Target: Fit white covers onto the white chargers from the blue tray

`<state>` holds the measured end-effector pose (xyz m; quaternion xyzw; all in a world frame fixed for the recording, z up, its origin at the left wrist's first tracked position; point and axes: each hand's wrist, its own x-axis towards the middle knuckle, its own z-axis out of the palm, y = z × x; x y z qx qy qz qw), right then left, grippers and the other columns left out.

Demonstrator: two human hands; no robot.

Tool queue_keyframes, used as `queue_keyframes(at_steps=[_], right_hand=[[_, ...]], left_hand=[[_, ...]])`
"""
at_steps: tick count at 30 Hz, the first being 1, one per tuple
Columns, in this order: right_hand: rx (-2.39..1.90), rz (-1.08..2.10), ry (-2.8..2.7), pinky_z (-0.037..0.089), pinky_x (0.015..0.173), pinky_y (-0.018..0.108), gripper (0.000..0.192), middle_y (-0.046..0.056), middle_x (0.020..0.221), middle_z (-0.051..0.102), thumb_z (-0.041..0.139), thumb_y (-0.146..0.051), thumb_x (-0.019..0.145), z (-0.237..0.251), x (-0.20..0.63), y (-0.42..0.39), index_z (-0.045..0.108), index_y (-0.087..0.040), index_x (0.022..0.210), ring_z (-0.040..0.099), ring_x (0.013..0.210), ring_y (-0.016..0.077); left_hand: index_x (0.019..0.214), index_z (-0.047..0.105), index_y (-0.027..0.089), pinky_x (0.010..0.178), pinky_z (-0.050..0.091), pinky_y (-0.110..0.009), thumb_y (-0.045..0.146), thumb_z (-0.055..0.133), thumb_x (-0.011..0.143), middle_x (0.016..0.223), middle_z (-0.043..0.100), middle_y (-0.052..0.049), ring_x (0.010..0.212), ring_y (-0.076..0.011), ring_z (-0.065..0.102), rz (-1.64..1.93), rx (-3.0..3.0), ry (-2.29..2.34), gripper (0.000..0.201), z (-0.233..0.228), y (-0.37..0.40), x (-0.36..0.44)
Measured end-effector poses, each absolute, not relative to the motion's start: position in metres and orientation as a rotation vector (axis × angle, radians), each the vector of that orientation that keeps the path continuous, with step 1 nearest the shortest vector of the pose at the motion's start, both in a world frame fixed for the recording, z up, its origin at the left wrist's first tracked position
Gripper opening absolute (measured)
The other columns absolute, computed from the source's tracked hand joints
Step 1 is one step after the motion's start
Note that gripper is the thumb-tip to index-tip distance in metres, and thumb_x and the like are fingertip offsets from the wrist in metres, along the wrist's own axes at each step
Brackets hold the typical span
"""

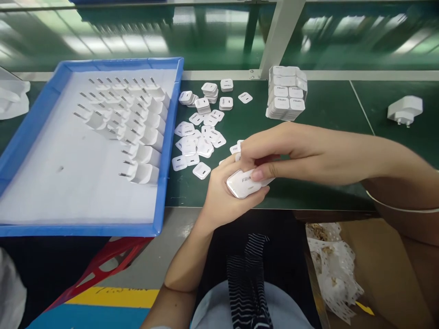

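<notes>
My left hand grips a white charger body with grey lettering on its face, held just over the front edge of the green table. My right hand reaches in from the right and its thumb and fingers press on the top of the same charger. Loose white cover plates lie scattered on the mat just left of my hands. Further back stands a wrapped stack of cover plates.
A blue tray on the left holds rows of white chargers lying with prongs pointing left. A single white plug adapter sits at the far right. A cardboard box with perforated plastic is below the table at right. A white post rises behind.
</notes>
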<state>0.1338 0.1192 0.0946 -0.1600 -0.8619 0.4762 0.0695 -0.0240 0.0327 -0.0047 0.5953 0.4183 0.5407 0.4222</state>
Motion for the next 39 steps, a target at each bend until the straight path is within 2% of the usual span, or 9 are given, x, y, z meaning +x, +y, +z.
queue_keyframes(at_steps=[8,13,24,29,35,39], right_hand=[[-0.453,1.435,-2.81,0.032,0.058,0.025,0.023,-0.001,0.075,0.053,0.053,-0.019,0.1,0.1,0.131,0.125,0.056,-0.017,0.078,0.044,0.067,0.0105],[-0.492,1.378,-2.837,0.031,0.057,0.025,0.024,-0.001,0.075,0.056,0.05,-0.019,0.102,0.101,0.128,0.123,0.056,-0.018,0.078,0.046,0.064,0.0098],[-0.597,1.304,-2.87,0.027,0.051,0.025,0.026,-0.003,0.068,0.055,0.052,-0.018,0.099,0.104,0.124,0.121,0.053,-0.019,0.073,0.043,0.057,0.008],[-0.745,1.259,-2.911,0.024,0.051,0.028,0.028,-0.003,0.061,0.051,0.056,-0.015,0.094,0.107,0.117,0.12,0.049,-0.018,0.067,0.038,0.052,0.0073],[-0.921,1.174,-2.953,0.02,0.052,0.031,0.027,-0.004,0.055,0.045,0.058,-0.015,0.089,0.109,0.112,0.117,0.047,-0.018,0.064,0.032,0.048,0.007],[-1.039,1.127,-3.006,0.018,0.052,0.031,0.027,-0.004,0.055,0.044,0.059,-0.015,0.086,0.115,0.108,0.115,0.045,-0.018,0.063,0.03,0.047,0.0069]], left_hand=[[0.077,0.065,0.018,0.069,0.054,-0.031,0.019,0.084,0.067,0.078,0.065,0.0,0.073,-0.0161,0.063,1.398,1.506,1.016,0.021,-0.008,0.035,-0.023],[0.079,0.064,0.018,0.072,0.054,-0.03,0.014,0.082,0.065,0.084,0.066,0.0,0.078,-0.0163,0.065,1.407,1.485,1.003,0.024,-0.006,0.035,-0.023],[0.077,0.063,0.018,0.073,0.054,-0.031,0.012,0.081,0.065,0.085,0.066,0.0,0.078,-0.0164,0.064,1.418,1.503,0.982,0.023,-0.005,0.035,-0.022],[0.082,0.064,0.018,0.077,0.055,-0.033,0.01,0.08,0.065,0.089,0.069,-0.001,0.083,-0.0183,0.067,1.427,1.549,0.971,0.025,-0.006,0.036,-0.022],[0.074,0.062,0.018,0.084,0.056,-0.035,0.007,0.079,0.065,0.097,0.073,-0.002,0.092,-0.0208,0.07,1.441,1.573,0.923,0.023,-0.006,0.037,-0.022],[0.077,0.064,0.019,0.082,0.057,-0.035,0.008,0.079,0.066,0.1,0.073,-0.003,0.092,-0.0212,0.07,1.421,1.564,0.931,0.022,-0.007,0.036,-0.022]])
